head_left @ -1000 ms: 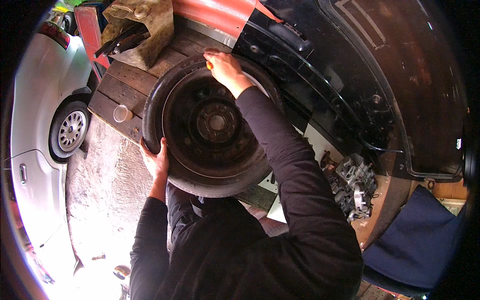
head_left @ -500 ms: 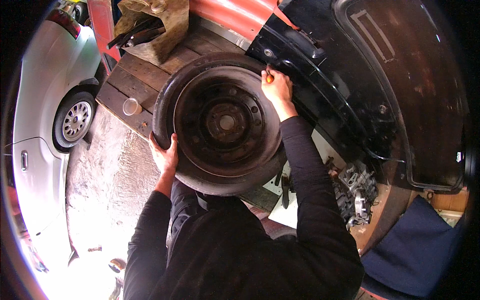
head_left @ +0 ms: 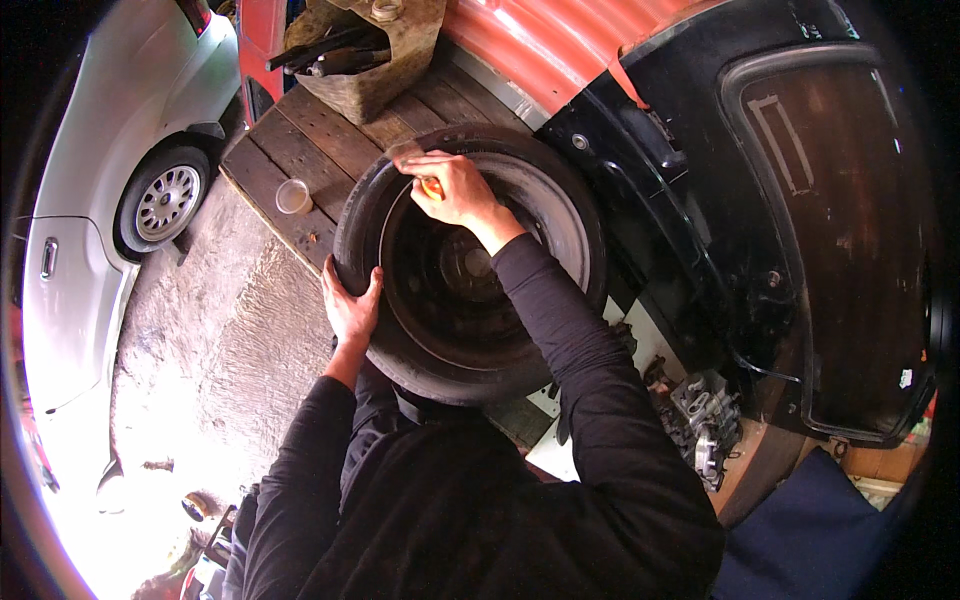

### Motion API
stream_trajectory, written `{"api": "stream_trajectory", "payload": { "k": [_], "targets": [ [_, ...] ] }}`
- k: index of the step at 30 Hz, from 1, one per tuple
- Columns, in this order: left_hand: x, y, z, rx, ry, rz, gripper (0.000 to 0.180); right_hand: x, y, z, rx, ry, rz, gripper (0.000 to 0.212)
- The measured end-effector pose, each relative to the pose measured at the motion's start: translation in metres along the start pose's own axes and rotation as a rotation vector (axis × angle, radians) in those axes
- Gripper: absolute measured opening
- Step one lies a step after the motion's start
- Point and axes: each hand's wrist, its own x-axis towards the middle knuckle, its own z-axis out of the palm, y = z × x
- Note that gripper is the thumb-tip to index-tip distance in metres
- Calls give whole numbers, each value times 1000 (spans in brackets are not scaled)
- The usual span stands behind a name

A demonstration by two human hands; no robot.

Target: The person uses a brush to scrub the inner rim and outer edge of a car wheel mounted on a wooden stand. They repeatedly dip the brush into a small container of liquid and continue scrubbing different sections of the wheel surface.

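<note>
A black tyre on a dark steel wheel rim lies tilted at the bench edge, close against my body. My left hand grips the tyre's left side, thumb on the sidewall and fingers around the tread. My right hand is closed around an orange-handled brush over the upper left of the wheel. The brush's flat brownish end is blurred and lies at the tyre's inner edge. My right hand and forearm hide part of the rim and its centre.
The wooden bench holds a clear plastic cup and a cut-open container with dark tools. A large black car panel leans at right, near a metal engine part and dark blue cloth. A silver car stands at left.
My right hand has swept left with the brush, from the tyre's upper right edge to its upper left. My left hand keeps its hold. The whole view has shifted slightly.
</note>
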Motion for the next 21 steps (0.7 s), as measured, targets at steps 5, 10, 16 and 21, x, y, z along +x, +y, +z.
{"api": "stream_trajectory", "payload": {
  "k": [5,10,16,21],
  "targets": [
    [0,4,-5,-24,-22,-35,94,16,11,-33,-2,-24,99,30],
    [1,2,-2,-31,-13,-29,94,8,46,-79,-181,46,420,24],
    [-1,4,-3,-24,-41,-45,93,1,59,-105,-377,136,614,22],
    [-2,5,-2,1,-24,-40,95,21,21,-59,-333,72,499,25]
  ]
}}
